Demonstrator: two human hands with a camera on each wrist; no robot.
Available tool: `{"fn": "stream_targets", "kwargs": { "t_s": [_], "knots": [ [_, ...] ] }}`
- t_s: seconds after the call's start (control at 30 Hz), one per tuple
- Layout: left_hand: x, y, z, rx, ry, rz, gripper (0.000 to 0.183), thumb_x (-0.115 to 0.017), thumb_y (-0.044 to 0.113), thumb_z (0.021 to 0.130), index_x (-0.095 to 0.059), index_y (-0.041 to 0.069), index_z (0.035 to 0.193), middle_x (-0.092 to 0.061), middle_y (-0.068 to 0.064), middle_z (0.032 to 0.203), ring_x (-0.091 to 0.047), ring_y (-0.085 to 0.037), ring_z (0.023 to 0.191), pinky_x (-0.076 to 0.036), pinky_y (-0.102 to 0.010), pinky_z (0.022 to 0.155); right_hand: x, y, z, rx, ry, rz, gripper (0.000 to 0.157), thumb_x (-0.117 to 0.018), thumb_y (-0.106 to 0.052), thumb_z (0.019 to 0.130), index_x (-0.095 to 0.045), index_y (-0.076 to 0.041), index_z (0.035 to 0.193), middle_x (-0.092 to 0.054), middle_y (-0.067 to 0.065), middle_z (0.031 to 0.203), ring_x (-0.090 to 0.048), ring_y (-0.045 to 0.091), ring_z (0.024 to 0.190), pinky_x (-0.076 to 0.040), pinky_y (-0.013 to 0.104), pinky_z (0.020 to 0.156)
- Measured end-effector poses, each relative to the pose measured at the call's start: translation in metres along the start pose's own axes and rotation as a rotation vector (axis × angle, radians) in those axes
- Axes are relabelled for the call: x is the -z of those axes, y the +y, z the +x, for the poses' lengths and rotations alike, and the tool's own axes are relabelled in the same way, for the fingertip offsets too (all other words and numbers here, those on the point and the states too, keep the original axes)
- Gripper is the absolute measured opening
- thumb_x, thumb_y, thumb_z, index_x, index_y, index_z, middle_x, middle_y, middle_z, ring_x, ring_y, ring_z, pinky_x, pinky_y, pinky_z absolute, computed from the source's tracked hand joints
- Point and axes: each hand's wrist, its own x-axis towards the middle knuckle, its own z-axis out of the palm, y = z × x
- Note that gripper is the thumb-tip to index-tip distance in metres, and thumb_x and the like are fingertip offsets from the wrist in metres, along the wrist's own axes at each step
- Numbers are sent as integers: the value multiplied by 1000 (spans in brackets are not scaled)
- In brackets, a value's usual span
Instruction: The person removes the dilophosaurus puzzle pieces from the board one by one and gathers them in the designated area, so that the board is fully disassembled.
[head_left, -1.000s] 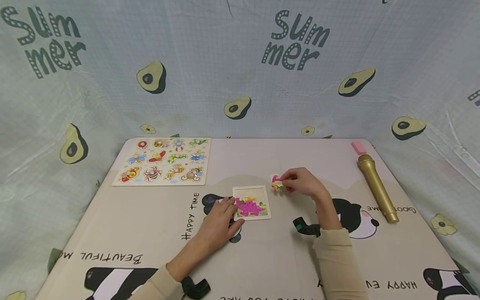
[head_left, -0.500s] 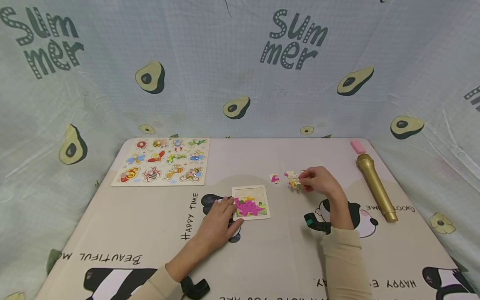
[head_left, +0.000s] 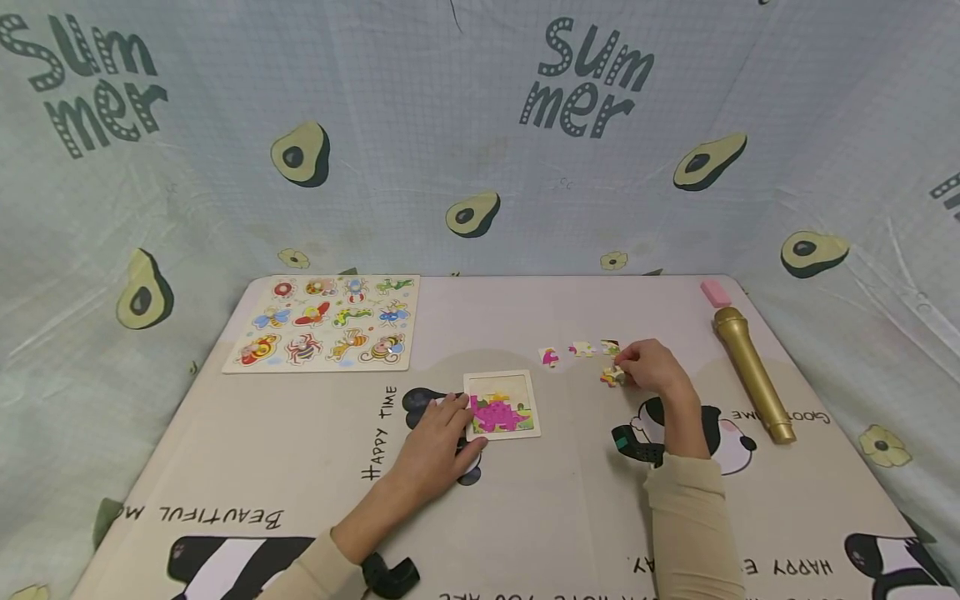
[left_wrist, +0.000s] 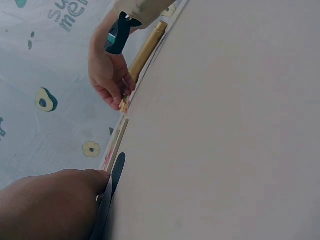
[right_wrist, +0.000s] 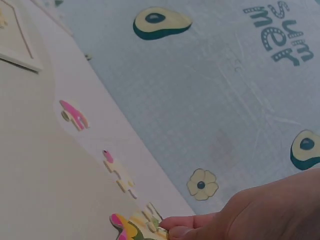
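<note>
In the head view my left hand [head_left: 438, 442] rests with extended fingers on the left edge of a small square puzzle tray [head_left: 536, 408]. The tray holds a partly filled picture of a magenta dinosaur [head_left: 498, 415], with bare wood along its top. To the right of it, my right hand [head_left: 656, 367] pinches a yellow, green and pink jigsaw piece [right_wrist: 134, 228] between thumb and fingers, low over the table. Beyond that piece lie a pink jigsaw piece [head_left: 549, 357], a pale yellow one [head_left: 581, 349] and a dark-cornered one [head_left: 610, 347], in a loose row.
A larger board with insect pictures [head_left: 322, 325] lies at the back left. On the right are a gold microphone-shaped tube [head_left: 756, 379] and a pink block [head_left: 716, 293]. Printed cloth [head_left: 480, 150] rises behind the table's back edge.
My right hand has moved right with the yellow and green jigsaw piece, away from the tray. The row of loose pieces has come into view from behind it. My left hand stays put.
</note>
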Motion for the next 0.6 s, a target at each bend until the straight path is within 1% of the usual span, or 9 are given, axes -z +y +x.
{"fn": "stream_targets", "kwargs": {
  "t_s": [0.17, 0.3, 0.47, 0.6],
  "knots": [
    [0, 0, 0, 1, -6, 2, 52, -64, 40, 96, -61, 4, 133, -57, -15, 144, -49, -35, 140, -36, -53, 118, 1, 4, 0, -34, 59, -30, 26, -48, -7, 101, -65, 7, 114, -63, 18, 98, -56, 23, 83, -44, 24, 65],
    [-1, 0, 0, -4, -3, 8, 52, -64, 41, 96, -60, 4, 134, -57, -15, 144, -49, -35, 140, -36, -54, 118, 0, 6, 0, -39, 109, -34, 28, -48, -7, 100, -65, 8, 115, -64, 20, 99, -56, 25, 85, -44, 24, 65],
    [-1, -1, 1, -8, 0, 15, 53, -64, 41, 96, -60, 4, 135, -57, -15, 144, -49, -36, 139, -37, -54, 117, -2, 7, 0, -40, 138, -41, 29, -59, -16, 98, -64, 8, 114, -65, 20, 100, -56, 27, 87, -43, 26, 67],
    [-1, -1, 0, -3, -1, 19, 53, -64, 42, 96, -60, 5, 134, -57, -15, 144, -49, -35, 140, -37, -53, 118, -2, 8, -2, -48, 133, -62, 31, -67, -18, 93, -63, 7, 110, -64, 20, 100, -56, 28, 88, -42, 28, 68]
  ]
}}
